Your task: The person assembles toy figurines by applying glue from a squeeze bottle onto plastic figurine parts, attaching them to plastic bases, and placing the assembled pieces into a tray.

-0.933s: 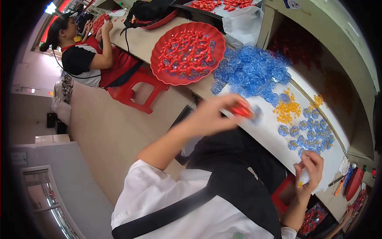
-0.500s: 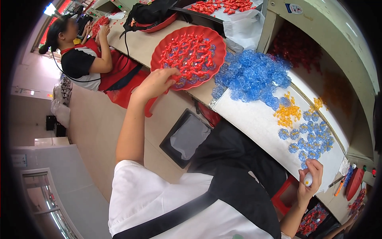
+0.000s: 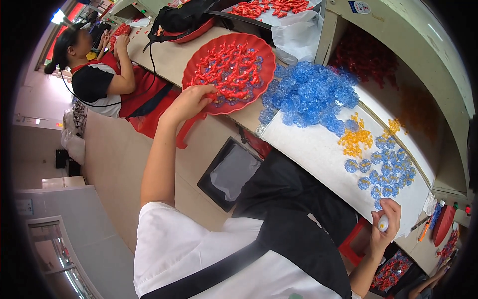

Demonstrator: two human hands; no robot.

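Observation:
My left hand (image 3: 188,103) reaches over the near left rim of a round red scalloped plate (image 3: 270,62). Its fingers are pinched together at a small red plastic piece among many others, partly hidden by the fingers. Red branching pieces (image 3: 226,70) lie in the plate on top of blue translucent ones. At the right, my right hand (image 3: 387,222) is curled around a small white bottle (image 3: 383,223). The fingertips are by the nearest of several blue flower-shaped pieces (image 3: 386,174) with yellow centres, spread on a white work surface (image 3: 308,142).
A big heap of blue translucent pieces (image 3: 311,94) and a yellow pile (image 3: 355,137) lie beyond the flowers. Shelf compartments (image 3: 348,22) rise behind. A black bin (image 3: 229,174) stands on the floor. One co-worker (image 3: 102,74) sits far left; another person's arm (image 3: 430,284) shows lower right.
The whole view has shifted slightly, so most things appear a little further left. My left hand stays at the plate, and the right keeps hold of the bottle.

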